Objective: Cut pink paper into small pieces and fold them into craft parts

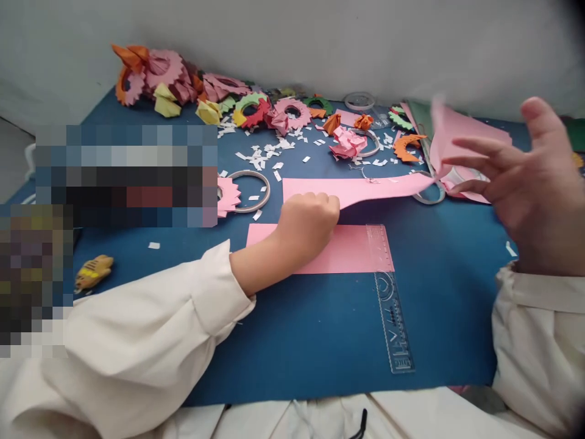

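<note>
My left hand (307,222) is curled into a fist in the middle of the blue mat (320,329). It pinches the near edge of a long pink paper strip (365,188) and rests over a second pink strip (351,250) lying flat. My right hand (525,183) hovers at the right with its fingers spread apart, beside a lifted pink sheet (452,137) that is blurred. I cannot tell whether those fingers touch the sheet. A clear plastic ruler (393,317) lies upright across the right end of the flat strip.
Folded paper rings and wreaths (183,82) in pink, orange, green and yellow crowd the far edge. White paper scraps (265,155) litter the middle. Tape rings (249,190) lie on the mat. A small yellow object (94,271) sits at the left. Blurred-out patches cover the left side.
</note>
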`<state>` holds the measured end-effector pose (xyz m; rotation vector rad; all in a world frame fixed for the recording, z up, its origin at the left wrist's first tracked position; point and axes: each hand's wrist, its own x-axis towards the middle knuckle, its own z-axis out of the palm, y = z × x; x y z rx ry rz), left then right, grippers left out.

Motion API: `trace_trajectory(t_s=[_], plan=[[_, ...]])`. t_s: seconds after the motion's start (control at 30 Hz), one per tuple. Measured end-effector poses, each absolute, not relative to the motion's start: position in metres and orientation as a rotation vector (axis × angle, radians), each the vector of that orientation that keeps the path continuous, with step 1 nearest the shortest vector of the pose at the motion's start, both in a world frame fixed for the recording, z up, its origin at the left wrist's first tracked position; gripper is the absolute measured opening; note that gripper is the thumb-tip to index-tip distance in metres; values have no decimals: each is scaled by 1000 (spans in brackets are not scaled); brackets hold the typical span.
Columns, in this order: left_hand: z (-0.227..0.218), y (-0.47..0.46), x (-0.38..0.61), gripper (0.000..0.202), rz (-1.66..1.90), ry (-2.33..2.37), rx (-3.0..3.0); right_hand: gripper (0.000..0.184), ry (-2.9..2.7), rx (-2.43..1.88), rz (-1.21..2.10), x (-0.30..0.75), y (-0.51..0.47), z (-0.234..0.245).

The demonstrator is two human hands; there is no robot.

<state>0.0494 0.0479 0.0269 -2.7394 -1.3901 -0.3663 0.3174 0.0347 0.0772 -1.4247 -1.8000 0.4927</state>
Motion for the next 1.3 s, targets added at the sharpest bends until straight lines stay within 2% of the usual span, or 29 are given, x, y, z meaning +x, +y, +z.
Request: trace_trajectory(t_s=[0.07, 0.1, 0.17, 0.23, 0.37, 0.5, 0.57, 0.63, 0.77, 0.83, 0.87, 0.97, 1.03, 1.1, 1.2, 1.27, 1.3], plan=[[35, 54, 44, 26, -413, -1491, -2725, 75, -1837, -1367, 302, 307, 35, 66], [38, 57, 41, 25, -430, -1533, -2716, 78, -1866, -1359, 131, 302, 34, 60], [45, 64, 36, 24, -501, -1616, -2732, 72, -2057, -1316, -171, 292, 32, 48], [51, 71, 32, 24, -692, -1776, -2827, 58, -2313, -1259, -313, 283, 28, 39], [59, 80, 30, 31, -1066, -2125, -2953, 44, -2529, -1189, -265, 274, 23, 33], [64, 84, 30, 25, -1211, -2339, -2905, 35, -2575, -1194, -213, 275, 24, 30], [66, 88, 27, 22, -1151, -2377, -2860, 31, -2615, -1206, -145, 278, 26, 30], [69, 93, 20, 22, -935, -2287, -2842, 33, -2677, -1221, -6, 282, 27, 29], [80, 96, 2, 24, -337, -2013, -2678, 66, -2818, -1357, 260, 291, 29, 28], [85, 94, -3, 23, -160, -1973, -2540, 78, -2861, -1434, 304, 294, 29, 26], [87, 93, -4, 28, -125, -1909, -2473, 80, -2868, -1454, 311, 295, 29, 26], [84, 89, 4, 42, -194, -1850, -2221, 79, -2834, -1476, 288, 294, 29, 24], [74, 83, 16, 42, -224, -1722, -2273, 78, -2800, -1472, 243, 289, 28, 22], [59, 68, 30, 38, -305, -1149, -2576, 76, -2758, -1459, 169, 282, 25, 19], [36, 31, 49, 32, -327, -578, -2826, 61, -2688, -1440, 4, 270, 22, 12], [24, 7, 56, 30, -373, -413, -2840, 51, -2667, -1440, -77, 267, 22, 10], [19, 0, 58, 34, -387, -493, -2842, 48, -2663, -1448, -101, 267, 23, 11]])
